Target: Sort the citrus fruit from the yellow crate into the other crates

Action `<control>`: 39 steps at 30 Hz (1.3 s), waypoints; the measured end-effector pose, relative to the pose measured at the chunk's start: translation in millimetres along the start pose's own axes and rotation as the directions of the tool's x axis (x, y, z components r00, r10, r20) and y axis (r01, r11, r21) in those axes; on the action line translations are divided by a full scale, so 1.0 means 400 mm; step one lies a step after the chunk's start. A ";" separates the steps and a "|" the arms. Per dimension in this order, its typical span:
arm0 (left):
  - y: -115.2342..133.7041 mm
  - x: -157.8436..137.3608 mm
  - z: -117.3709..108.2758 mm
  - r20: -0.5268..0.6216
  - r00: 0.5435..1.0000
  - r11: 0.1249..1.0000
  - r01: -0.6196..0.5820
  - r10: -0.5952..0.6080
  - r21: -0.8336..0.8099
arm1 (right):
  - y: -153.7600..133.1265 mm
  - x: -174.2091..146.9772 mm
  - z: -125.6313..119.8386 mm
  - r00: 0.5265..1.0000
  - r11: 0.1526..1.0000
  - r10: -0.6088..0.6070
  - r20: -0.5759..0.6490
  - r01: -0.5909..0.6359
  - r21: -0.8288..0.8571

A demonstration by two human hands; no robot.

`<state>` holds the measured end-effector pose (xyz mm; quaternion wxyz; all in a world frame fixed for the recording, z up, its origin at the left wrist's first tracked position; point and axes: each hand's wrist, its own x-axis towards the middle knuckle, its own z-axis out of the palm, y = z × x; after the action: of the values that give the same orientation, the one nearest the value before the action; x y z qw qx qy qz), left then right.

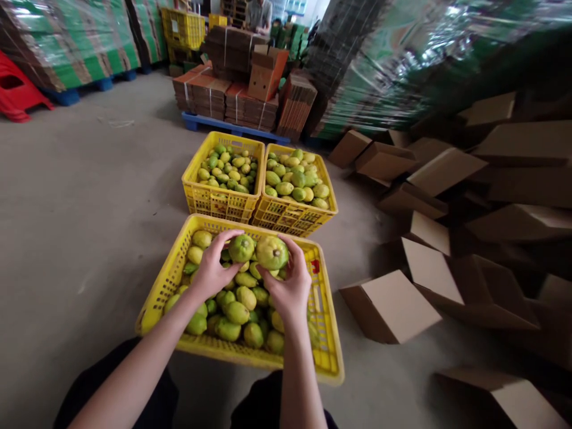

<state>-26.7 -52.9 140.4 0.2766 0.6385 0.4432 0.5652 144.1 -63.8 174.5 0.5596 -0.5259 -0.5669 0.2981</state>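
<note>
My left hand (pixel 214 269) is closed around a green lemon (pixel 242 248), thumb below and fingers over its far side. Close beside it, a larger yellow-green lemon (pixel 272 252) sits in the grip of my right hand (pixel 291 286). Both fruits are held up above the near yellow crate (pixel 331 333), their ends facing me. Inside that crate lie many loose green and yellow lemons (pixel 236 312), partly hidden by my hands and forearms.
Two more yellow crates of lemons, a left one (pixel 223 199) and a right one (pixel 292 217), stand just beyond. Cardboard boxes (pixel 402 304) lie heaped on the right. Flattened cartons (pixel 201 95) are stacked on a blue pallet (pixel 232 126). A person (pixel 259 15) is at the back.
</note>
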 end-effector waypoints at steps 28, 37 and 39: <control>0.052 0.029 -0.024 0.293 0.786 0.593 0.608 -0.545 -0.527 | -0.035 0.015 0.007 0.802 0.778 0.582 0.133 -0.597 0.198; 0.013 0.027 -0.030 0.256 0.822 0.591 0.549 -0.508 -0.591 | -0.041 0.011 0.009 0.814 0.777 0.573 0.095 -0.577 0.251; 0.014 0.027 -0.028 0.253 0.817 0.582 0.553 -0.518 -0.596 | -0.034 0.011 0.007 0.820 0.780 0.566 0.086 -0.566 0.267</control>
<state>-36.3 -47.7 152.5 0.6473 0.3535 0.3845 0.5552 138.5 -62.7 187.7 0.5127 -0.5868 -0.3350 0.5296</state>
